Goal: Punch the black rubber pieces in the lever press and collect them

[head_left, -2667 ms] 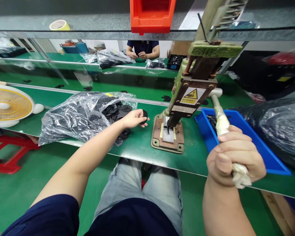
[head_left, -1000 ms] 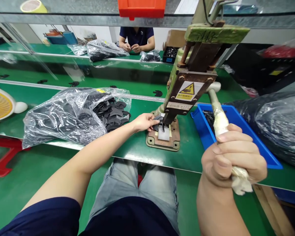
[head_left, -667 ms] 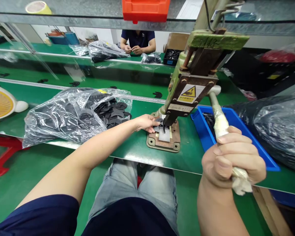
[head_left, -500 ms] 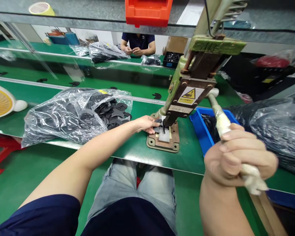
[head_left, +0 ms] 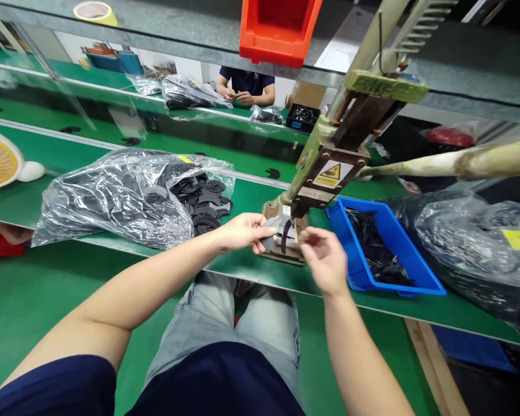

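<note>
Left hand (head_left: pixel 242 231) pinches a dark flat part (head_left: pixel 271 240) on the press (head_left: pixel 325 173) base, near the worktop's (head_left: pixel 251 266) front edge. Right hand (head_left: pixel 325 260) just beside it — fingers loosely curled, holding nothing I can make out.

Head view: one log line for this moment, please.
left hand: holds black part at press | right hand: open beside die | lever: released

Factory assembly line: green workbenches (head_left: pixel 242 271), hand press (head_left: pixel 325 167), bagged black parts (head_left: pixel 112 196), parts bins (head_left: pixel 390 254).

Flat black rubber piece (head_left: pixel 270 240) on press base (head_left: pixel 274 252).
</note>
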The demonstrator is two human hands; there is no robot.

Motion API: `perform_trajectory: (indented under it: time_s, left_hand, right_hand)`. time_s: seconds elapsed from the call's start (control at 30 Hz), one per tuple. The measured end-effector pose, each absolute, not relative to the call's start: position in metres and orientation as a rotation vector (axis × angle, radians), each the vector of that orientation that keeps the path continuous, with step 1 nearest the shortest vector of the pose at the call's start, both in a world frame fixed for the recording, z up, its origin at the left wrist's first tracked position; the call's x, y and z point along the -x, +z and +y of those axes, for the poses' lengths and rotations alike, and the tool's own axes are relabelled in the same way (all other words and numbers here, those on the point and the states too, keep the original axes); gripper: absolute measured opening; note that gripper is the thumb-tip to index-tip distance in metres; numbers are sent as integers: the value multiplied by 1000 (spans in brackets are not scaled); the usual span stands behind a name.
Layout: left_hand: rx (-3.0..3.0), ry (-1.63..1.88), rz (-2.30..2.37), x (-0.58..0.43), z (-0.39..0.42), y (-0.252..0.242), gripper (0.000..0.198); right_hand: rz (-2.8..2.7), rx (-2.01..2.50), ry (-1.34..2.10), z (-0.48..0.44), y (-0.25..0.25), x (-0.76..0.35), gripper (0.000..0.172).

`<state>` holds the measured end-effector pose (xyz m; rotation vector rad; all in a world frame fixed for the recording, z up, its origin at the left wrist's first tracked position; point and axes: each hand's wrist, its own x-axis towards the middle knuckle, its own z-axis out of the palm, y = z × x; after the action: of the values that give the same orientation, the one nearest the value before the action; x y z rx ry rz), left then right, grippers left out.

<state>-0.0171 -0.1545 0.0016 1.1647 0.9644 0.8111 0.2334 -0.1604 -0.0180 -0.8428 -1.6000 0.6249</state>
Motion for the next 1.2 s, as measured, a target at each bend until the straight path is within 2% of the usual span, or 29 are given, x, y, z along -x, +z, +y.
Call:
perform_trajectory:
  time_s: [0.07, 0.17, 0.43, 0.6, 0.7, 0.83, 0.9, 1.03, 1.2]
  left_hand:
    - [-1177, 802, 947, 14, -169, 6, 53]
    - [-1181, 778, 945, 7, -182, 8, 55]
    - [-1153, 647, 911, 4, -187, 10, 54]
    - [-1284, 656, 1011, 7, -182, 4, 53]
    - [-1395, 732, 1095, 9, -185, 4, 46]
    - [-1810, 1071, 1305, 6, -197, 11, 32]
    - [-2003, 1046, 1261, 2, -202, 14, 27]
    - [-2023, 898, 1202, -7, -203, 13, 38]
    - [-1875, 837, 1224, -13, -201, 11, 42]
  right_hand:
    - [-1650, 878, 743, -177, -46, -215, 31]
    - [-1606, 928, 787, -192, -64, -196, 20]
    - [-1631, 992, 732, -205, -67, -198, 15]
    - [-1749, 997, 626, -205, -62, -211, 20]
    - [-1826, 975, 543, -204, -56, -218, 19]
    - [-1883, 950, 453, -205, -53, -221, 20]
    - [-1898, 941, 421, -206, -54, -220, 21]
    - [-1912, 932, 357, -205, -56, -220, 22]
    - [-1952, 907, 293, -207, -51, -222, 22]
